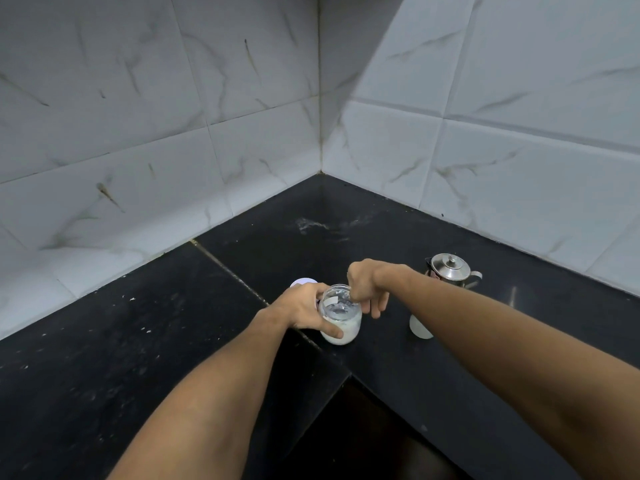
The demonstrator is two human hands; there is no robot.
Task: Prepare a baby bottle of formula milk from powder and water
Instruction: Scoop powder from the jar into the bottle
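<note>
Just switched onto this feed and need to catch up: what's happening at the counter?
A person's left hand grips a clear jar of white powder at the black counter. The right hand dips into its open mouth, apparently pinching a small scoop. A steel kettle stands lidded to the right; a white container shows beside the right forearm.

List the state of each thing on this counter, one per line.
Jar: open, upright, part full of white powder.
Left hand: grips the jar.
Right hand: pinches a thin utensil in the jar mouth.
Round lid: lying behind the left hand.
Steel kettle: upright, lid on.
White container: partly hidden.
</note>
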